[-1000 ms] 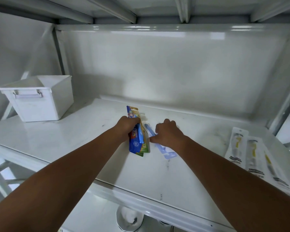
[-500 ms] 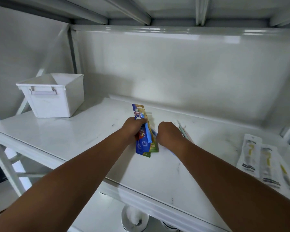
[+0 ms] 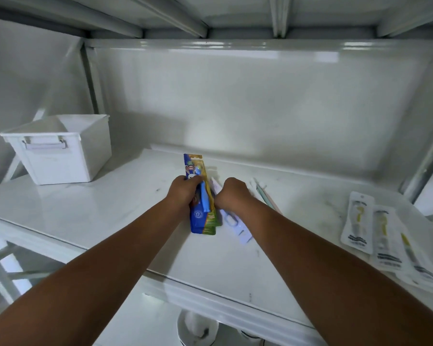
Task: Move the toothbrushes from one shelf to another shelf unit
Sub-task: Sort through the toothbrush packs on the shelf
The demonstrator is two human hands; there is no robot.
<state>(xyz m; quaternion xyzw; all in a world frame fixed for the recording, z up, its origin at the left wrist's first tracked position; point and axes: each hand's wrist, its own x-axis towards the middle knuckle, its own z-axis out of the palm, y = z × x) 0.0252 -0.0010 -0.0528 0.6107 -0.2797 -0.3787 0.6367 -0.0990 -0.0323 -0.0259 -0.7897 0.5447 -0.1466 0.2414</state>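
I have my left hand wrapped around the colourful blue-and-green carded toothbrush packs, holding them on edge near the middle of the frame, probably so the flat cards stay stacked while I collect more. My right hand sits just beside it, fingers curled down onto a pale, translucent toothbrush pack lying flat on the white metal shelf; I read that as a grip forming, though the fingertips are hidden behind the knuckles and I cannot tell whether the pack is pinched or only pressed.

Just right of that hand lie thin loose toothbrushes, pale green and pinkish, partly covered by my wrist, so their count is unclear. At the right edge of the frame a row of clear blister-packed toothbrushes with yellow accents lies flat, overlapping, the lowest one cut off by my forearm.

In the upper left sits a white plastic bin with a handle, its inside not visible. Below the shelf's front lip something round and white shows, too cut off to identify.
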